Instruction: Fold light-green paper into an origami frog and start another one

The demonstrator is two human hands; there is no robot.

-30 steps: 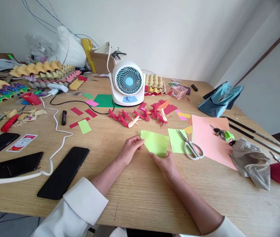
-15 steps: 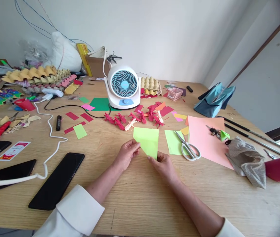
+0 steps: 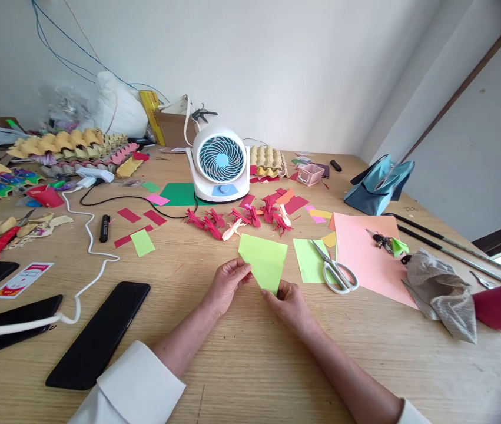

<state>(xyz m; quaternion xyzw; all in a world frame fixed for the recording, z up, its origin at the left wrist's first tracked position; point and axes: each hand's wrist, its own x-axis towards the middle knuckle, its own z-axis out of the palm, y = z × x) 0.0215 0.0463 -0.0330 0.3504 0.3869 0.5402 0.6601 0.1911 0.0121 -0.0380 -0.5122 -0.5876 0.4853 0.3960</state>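
Observation:
A light green paper (image 3: 264,259) is held up over the table between my two hands. My left hand (image 3: 228,285) pinches its lower left edge between thumb and fingers. At the bottom corner, my right hand (image 3: 291,305) grips the same sheet, thumb in front. Right of it lie another light green sheet (image 3: 308,259) and white-handled scissors (image 3: 338,272) resting partly on that sheet. Behind the held paper are several red folded paper figures (image 3: 210,222) and a pale one (image 3: 233,229).
A white fan (image 3: 222,162) stands at the back centre. Black phones (image 3: 100,335) and a white cable (image 3: 83,282) lie at left. Pink paper (image 3: 365,253), a grey cloth (image 3: 442,294) and a blue bag (image 3: 376,185) are at right. Egg trays (image 3: 65,144) sit back left.
The held green paper has turned slightly, its right edge now slanting inward toward the bottom. Both hands keep their grip. The whole view has shifted, so the table appears slightly lower.

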